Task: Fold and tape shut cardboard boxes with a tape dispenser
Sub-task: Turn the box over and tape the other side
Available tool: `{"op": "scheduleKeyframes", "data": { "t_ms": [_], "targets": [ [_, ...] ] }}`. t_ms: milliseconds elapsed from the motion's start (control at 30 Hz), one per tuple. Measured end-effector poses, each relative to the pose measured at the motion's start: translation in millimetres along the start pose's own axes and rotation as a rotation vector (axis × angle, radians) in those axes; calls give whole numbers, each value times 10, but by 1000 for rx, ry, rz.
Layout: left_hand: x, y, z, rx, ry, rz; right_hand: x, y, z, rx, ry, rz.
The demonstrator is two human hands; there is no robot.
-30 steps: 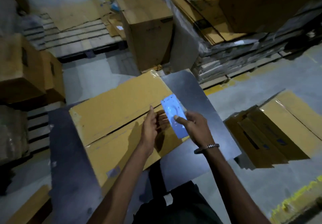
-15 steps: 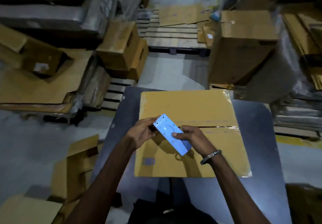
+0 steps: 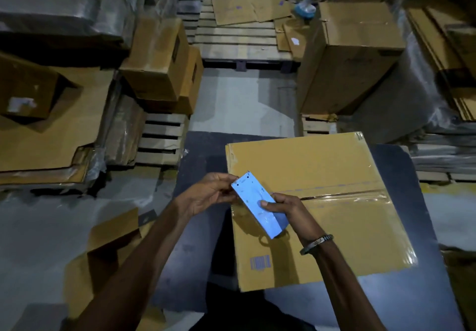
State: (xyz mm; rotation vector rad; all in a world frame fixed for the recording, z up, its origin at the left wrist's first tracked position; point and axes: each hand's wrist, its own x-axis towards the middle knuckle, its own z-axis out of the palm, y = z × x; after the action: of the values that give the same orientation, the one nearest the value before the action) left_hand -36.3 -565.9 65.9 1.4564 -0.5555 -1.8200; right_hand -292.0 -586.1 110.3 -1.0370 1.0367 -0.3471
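A closed cardboard box (image 3: 322, 165) lies flat on a dark table (image 3: 201, 155), with shiny clear tape along its centre seam on the right part. Over the box's left edge I hold a light blue tape dispenser (image 3: 255, 202), tilted with its top end toward the upper left. My right hand (image 3: 286, 208) grips its lower half, thumb across the blue face. My left hand (image 3: 208, 193) pinches at the dispenser's top end, fingers curled there. A barcode label is printed on the box near its front left corner.
Stacked boxes (image 3: 159, 65) and flattened cardboard (image 3: 46, 135) stand on pallets to the left. A tall box (image 3: 347, 60) stands at the back right beside wrapped stacks. A wooden pallet (image 3: 239, 39) lies beyond a strip of bare floor. Loose cardboard (image 3: 108, 248) sits at the table's lower left.
The view has swung, so the box now lies square to me and to the right. Both hands with the dispenser have shifted to the box's left edge; the grips look the same.
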Motion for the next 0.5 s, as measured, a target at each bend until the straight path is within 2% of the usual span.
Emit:
{"op": "scheduleKeyframes", "data": {
  "t_ms": [133,233,367,500],
  "targets": [
    [262,305,-404,131,-107,-155,174,33,319,5,113,21],
    [507,648,-541,247,-119,-239,293,17,651,78,203,37],
    [826,1160,-776,377,-23,-158,387,30,1005,82,341,11],
    [1080,1394,-894,512,-37,-76,595,-96,991,20,447,45]
  ]
}}
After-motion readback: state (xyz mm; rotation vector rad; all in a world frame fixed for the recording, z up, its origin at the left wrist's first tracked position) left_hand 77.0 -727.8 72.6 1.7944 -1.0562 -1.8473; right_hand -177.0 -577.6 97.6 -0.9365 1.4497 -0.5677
